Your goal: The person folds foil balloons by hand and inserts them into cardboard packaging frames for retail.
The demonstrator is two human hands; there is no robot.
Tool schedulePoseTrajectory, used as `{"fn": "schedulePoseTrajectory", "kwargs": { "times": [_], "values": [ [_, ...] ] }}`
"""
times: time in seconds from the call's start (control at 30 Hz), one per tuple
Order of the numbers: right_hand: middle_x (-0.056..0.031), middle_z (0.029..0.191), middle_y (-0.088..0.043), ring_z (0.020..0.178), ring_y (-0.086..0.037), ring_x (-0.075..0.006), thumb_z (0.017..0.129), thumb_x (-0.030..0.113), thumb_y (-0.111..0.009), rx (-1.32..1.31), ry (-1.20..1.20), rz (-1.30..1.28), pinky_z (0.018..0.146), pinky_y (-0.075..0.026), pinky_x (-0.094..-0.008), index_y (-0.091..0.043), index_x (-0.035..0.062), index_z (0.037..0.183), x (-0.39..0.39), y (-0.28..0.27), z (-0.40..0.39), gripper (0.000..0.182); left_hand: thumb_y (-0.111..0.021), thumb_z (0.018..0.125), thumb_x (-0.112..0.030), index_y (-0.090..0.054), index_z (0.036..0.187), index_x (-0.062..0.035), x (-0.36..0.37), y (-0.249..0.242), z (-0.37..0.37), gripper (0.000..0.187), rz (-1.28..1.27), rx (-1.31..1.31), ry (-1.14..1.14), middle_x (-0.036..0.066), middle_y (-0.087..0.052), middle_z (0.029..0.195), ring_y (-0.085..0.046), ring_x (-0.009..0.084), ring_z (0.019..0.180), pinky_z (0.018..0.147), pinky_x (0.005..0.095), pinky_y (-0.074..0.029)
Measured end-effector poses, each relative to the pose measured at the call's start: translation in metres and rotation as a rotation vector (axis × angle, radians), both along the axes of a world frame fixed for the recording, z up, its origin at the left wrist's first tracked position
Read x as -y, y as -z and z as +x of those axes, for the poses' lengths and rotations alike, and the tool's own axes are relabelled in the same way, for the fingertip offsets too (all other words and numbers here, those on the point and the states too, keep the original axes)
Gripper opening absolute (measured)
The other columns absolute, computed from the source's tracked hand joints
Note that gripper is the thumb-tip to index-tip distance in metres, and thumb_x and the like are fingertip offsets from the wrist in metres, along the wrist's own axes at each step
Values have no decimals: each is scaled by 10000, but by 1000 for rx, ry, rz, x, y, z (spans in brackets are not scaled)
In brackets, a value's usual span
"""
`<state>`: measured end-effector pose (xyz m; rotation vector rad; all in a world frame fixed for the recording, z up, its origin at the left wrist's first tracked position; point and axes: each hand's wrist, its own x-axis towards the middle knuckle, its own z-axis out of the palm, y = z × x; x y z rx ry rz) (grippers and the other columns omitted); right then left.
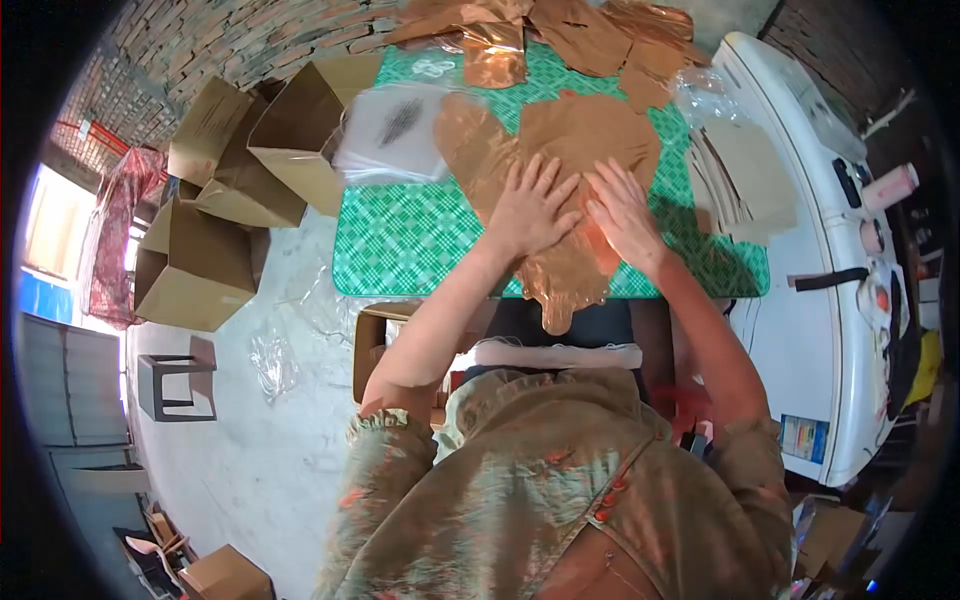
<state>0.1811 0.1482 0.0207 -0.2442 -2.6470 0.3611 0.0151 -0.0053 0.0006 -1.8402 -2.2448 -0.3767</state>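
A flat, uninflated copper-coloured foil balloon [590, 125] lies on the green checked tablecloth [400, 240]. It has rounded lobes at the far side, and its narrow lower end hangs over the near table edge. My left hand [535, 208] presses flat on the middle of the foil with its fingers spread. Just to the right, my right hand [625, 212] lies on the foil too, fingers stretched out and pointing away from me. The fingertips of the two hands are close together. Neither hand grips anything that I can see.
More copper foil pieces [580, 35] lie at the table's far edge. Clear plastic sleeves [385, 140] are stacked at left, beside open cardboard boxes [215, 260]. At right, brown flat sheets [745, 180] rest near a white appliance [800, 290]. A small stool [165, 385] stands on the floor.
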Motion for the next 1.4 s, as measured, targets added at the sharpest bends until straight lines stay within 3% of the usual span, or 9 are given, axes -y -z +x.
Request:
{"fn": "schedulePoseTrajectory", "kwargs": {
  "times": [0.2, 0.33, 0.47, 0.67, 0.73, 1.0, 1.13, 1.17, 1.4],
  "values": [
    [-188, 1624, -401, 1554, -288, -358, 1085, 285, -472, 28, -84, -140, 1257, -260, -458, -484, 18, 1509, -22, -18, -77, 501, -433, 1041, -579, -421, 1579, -137, 2, -5, 2, 696, 19, 50, 10, 176, -336, 1664, -232, 392, 1570, 1272, 598, -149],
    [-192, 1621, -407, 1543, -308, -363, 1102, 303, -425, 96, -127, -287, 1254, -263, -457, -486, 10, 1505, -35, -2, -96, 502, -321, 1055, -612, -329, 1627, -60, 0, -1, -1, 795, -20, 67, -15, 181, -307, 1686, -187, 370, 1589, 1287, 573, -91],
    [-192, 1596, -435, 1520, -337, -366, 1090, 289, -440, 73, -145, -125, 1255, -252, -475, -496, -4, 1488, -42, 16, -100, 497, -523, 1044, -438, -484, 1476, 5, 4, -12, -5, 620, 225, 221, 21, 196, -439, 1587, -334, 388, 1520, 1255, 551, -236],
    [-180, 1567, -471, 1500, -356, -368, 1057, 296, -512, 50, -129, -18, 1256, -235, -499, -500, 5, 1482, -37, 18, -99, 516, -650, 997, -165, -482, 1431, 58, 50, -25, -21, 516, 573, 950, -479, 219, -555, 1458, -524, 357, 1372, 1146, 420, -415],
    [-178, 1574, -463, 1503, -351, -365, 1046, 306, -534, 50, -120, 17, 1259, -227, -502, -492, 7, 1488, -34, 20, -99, 535, -608, 1048, -198, -420, 1497, 57, 66, -38, -18, 550, 815, 1305, -328, 213, -583, 1404, -554, 236, 1320, 1128, 364, -435],
    [-180, 1597, -434, 1519, -328, -358, 1026, 332, -574, 62, -89, 31, 1270, -210, -507, -476, 19, 1503, -30, 21, -99, 579, -616, 1026, -218, -323, 1519, 143, 89, -64, -38, 677, 704, 1774, -499, 184, -592, 1325, -648, 268, 1153, 1024, 383, -529],
    [-182, 1626, -393, 1548, -285, -343, 1054, 348, -501, 132, -72, 32, 1276, -204, -486, -436, 3, 1535, -28, 16, -97, 596, -646, 997, -273, -531, 1423, 49, 85, -60, -64, 546, 349, 1694, -498, 111, -684, 1142, -699, 170, 916, 764, 302, -547],
    [-181, 1626, -393, 1547, -286, -344, 1053, 352, -503, 130, -73, 32, 1276, -207, -487, -437, 6, 1535, -27, 15, -97, 597, -661, 983, -311, -652, 1248, -16, 82, -54, -69, 397, 285, 1592, -564, 50, -686, 998, -662, 109, 744, 620, 264, -489],
    [-173, 1618, -402, 1537, -294, -349, 1047, 365, -528, 104, -73, 51, 1275, -206, -500, -460, 45, 1529, -25, 14, -96, 582, -701, 980, -276, -637, 1034, -50, 50, -54, -76, 241, 323, 1464, -509, -8, -633, 917, -587, 76, 742, 633, 272, -452]
  ]
}}
